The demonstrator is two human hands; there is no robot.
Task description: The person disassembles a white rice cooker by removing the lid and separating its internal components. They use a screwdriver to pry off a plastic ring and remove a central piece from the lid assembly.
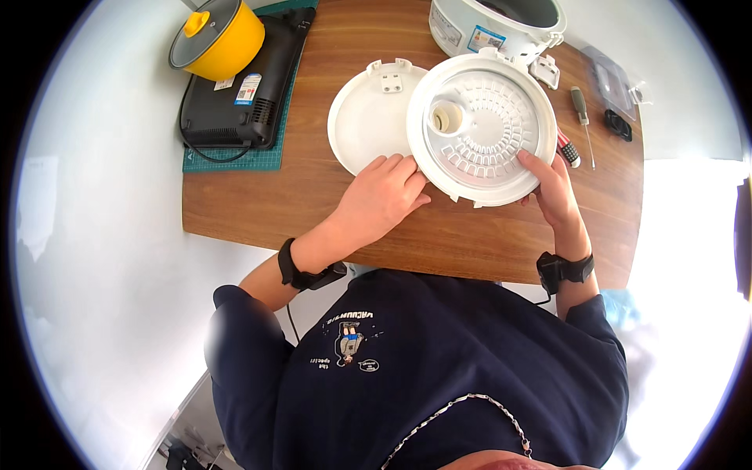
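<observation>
A round white ribbed lid part [482, 129] with a socket near its left side is held above the wooden table [313, 211]. My left hand [384, 196] grips its lower left rim. My right hand [552, 184] holds its lower right rim, thumb on the ribbed face. A flat white round cover [364, 121] lies on the table just to the left, partly under the ribbed part and touching my left fingers.
A white rice cooker body [493, 23] stands at the back. A screwdriver [581, 113], a red-handled tool [568, 145] and small black parts [617, 125] lie at the right. A yellow lidded pot [219, 35] sits on a black cooktop [243, 94] over a green mat at back left.
</observation>
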